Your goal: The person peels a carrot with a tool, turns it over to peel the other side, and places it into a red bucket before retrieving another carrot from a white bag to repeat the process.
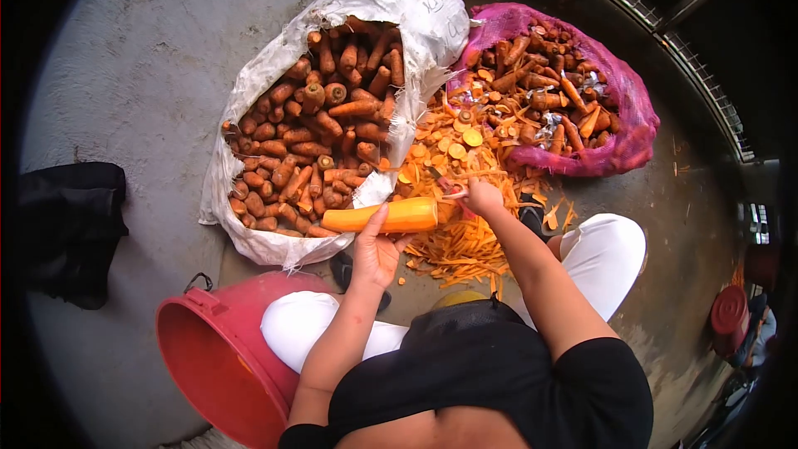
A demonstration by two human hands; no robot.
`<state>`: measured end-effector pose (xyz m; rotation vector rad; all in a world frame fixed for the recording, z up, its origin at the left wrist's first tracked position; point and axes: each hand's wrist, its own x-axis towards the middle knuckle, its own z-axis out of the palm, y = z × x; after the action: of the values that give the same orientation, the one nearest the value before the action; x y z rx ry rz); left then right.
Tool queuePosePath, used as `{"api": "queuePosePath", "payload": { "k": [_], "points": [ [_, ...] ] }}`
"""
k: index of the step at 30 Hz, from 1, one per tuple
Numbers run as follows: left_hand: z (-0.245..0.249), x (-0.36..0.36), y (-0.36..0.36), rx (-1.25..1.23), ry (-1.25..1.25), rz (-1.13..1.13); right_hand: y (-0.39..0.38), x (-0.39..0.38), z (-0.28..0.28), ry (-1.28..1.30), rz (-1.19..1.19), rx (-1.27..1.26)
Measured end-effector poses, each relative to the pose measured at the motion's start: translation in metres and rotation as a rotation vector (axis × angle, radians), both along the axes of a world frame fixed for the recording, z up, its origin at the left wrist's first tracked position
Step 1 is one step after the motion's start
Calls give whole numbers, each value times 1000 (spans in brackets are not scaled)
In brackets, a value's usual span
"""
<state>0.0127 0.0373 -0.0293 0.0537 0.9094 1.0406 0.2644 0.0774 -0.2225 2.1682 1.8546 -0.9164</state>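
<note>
A peeled, bright orange carrot (391,215) lies across the fingers of my left hand (376,251), its thick end pointing right. My thumb presses on it from above. Just beyond that thick end, my right hand (484,198) is closed around a small red-handled peeler (453,189). Below and behind both hands spreads a heap of orange peelings (457,245), with several round cut slices on its upper part. A large white sack (416,8) full of unpeeled carrots (312,145) stands open in front of my left hand.
At the back right, a pink mesh sack (636,116) holds more carrots and scraps. A red bucket (224,357) lies tipped beside my left knee. Black cloth (71,229) is at the far left. Another red container (730,312) and a person (761,337) are at the right edge.
</note>
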Motion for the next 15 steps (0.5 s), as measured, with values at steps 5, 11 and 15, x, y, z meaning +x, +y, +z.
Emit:
{"api": "queuePosePath", "payload": {
  "k": [5,11,15],
  "points": [
    [-10,0,9,3,111,42,-4,-11,-24,30,-65,-24],
    [-12,6,15,43,195,40,-4,-9,-27,21,14,-47],
    [-9,10,13,75,233,36,-7,-8,-23,99,-47,-26]
  ]
}}
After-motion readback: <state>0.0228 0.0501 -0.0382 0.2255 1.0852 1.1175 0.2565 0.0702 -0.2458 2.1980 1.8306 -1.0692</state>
